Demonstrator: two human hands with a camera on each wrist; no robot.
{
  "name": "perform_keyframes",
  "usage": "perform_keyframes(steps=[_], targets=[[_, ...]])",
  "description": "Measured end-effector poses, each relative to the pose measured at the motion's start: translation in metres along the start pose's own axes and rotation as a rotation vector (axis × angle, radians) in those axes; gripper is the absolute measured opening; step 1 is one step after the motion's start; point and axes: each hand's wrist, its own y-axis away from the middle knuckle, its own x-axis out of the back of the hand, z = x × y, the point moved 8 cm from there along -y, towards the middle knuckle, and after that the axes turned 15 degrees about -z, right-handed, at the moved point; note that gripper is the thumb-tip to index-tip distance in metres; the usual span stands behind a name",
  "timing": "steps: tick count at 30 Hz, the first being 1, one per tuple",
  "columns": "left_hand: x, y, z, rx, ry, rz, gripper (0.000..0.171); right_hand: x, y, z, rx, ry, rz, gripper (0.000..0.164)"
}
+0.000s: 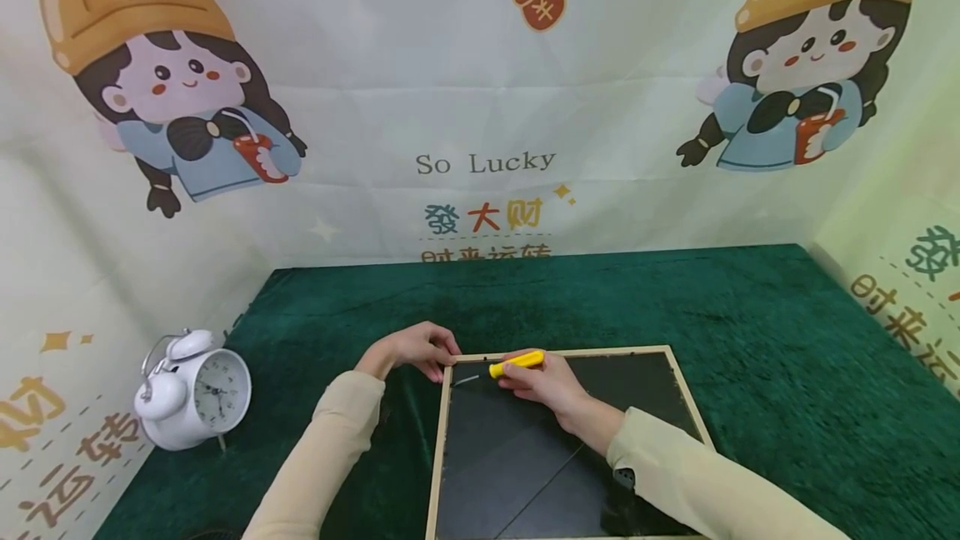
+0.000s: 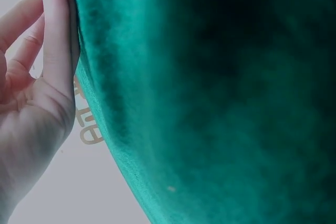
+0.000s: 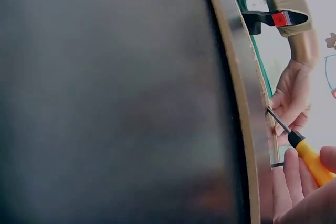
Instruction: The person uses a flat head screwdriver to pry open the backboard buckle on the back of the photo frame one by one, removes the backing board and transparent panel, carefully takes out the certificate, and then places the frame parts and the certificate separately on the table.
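A picture frame with a pale wooden rim [image 1: 438,473] and a dark backing board [image 1: 517,448] lies on the green cloth, back side up. My left hand [image 1: 416,347] pinches its upper left corner. In the left wrist view, that hand's fingers [image 2: 56,40] reach up along the cloth's edge. My right hand [image 1: 553,386] grips the yellow handle of a screwdriver [image 1: 519,363], whose thin shaft points left toward that corner. Seen from the right wrist, the screwdriver [image 3: 311,162] has its tip right at the rim's inner edge, close to my left fingers. A small dark tab [image 3: 278,164] sticks out from the rim.
A white twin-bell alarm clock [image 1: 222,390] stands at the left of the table. Green velvet cloth [image 1: 780,340] covers the tabletop. Behind hangs a white printed curtain [image 1: 360,132] with cartoon figures.
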Motion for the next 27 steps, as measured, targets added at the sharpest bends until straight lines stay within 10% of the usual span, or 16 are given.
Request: perform_keyframes(steps=[12,21,27], targets=[[0.009,-0.008,0.013,0.001,-0.32,0.012,0.009,0.0,0.002,-0.008,-0.019,0.119,0.003,0.039],[0.006,-0.01,0.006,-0.05,-0.157,-0.119,0.015,-0.004,0.001,-0.017,0.051,0.243,-0.013,0.032],[0.009,-0.012,0.002,-0.024,-0.093,-0.079,0.015,-0.013,0.004,-0.038,0.095,0.335,-0.023,0.027]])
